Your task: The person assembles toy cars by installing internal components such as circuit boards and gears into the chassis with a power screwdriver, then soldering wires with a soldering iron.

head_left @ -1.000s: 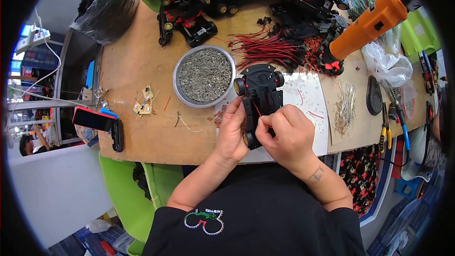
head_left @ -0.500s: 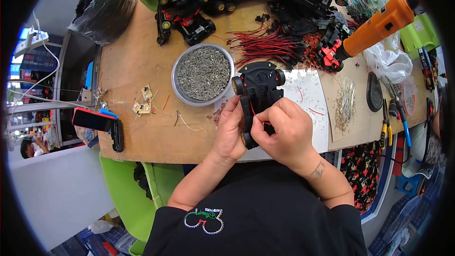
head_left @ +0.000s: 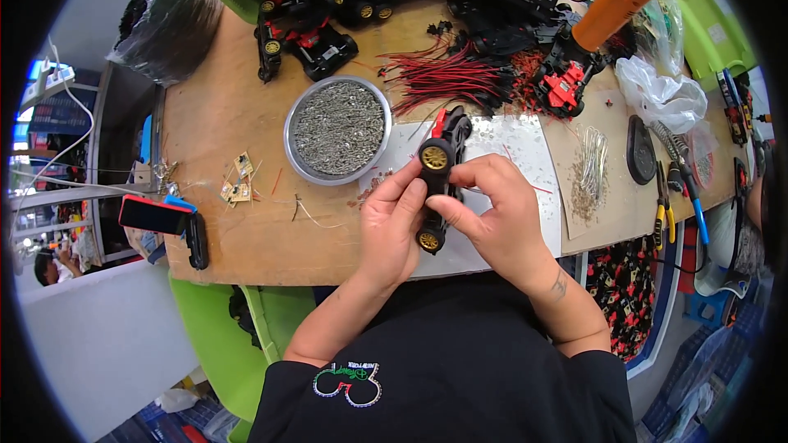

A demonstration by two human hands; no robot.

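Observation:
A black toy car chassis (head_left: 435, 212) with gold-hubbed wheels and a red part at its far end is tipped on its side over the white sheet. My left hand (head_left: 396, 221) is closed on it, fingers and thumb along its left side. Close against its right side is my right hand (head_left: 501, 209), thumb and index finger spread apart; the thumb tip overlaps the car body. Whether that thumb presses on it I cannot tell. The chassis underside is turned out of sight.
A bowl of small metal screws (head_left: 341, 127) stands left of the car. Red and black wires (head_left: 447, 78) and piled chassis (head_left: 324, 49) lie beyond. An orange electric screwdriver (head_left: 624, 0) hangs at right, above a red-black chassis (head_left: 565, 86). Pliers (head_left: 663, 213) and a soldering iron (head_left: 694, 197) lie right.
The chassis has rolled from underside-up onto its side, showing its wheels. My right hand's pinch over a red wire has opened and the fingers have spread. The view has shifted slightly.

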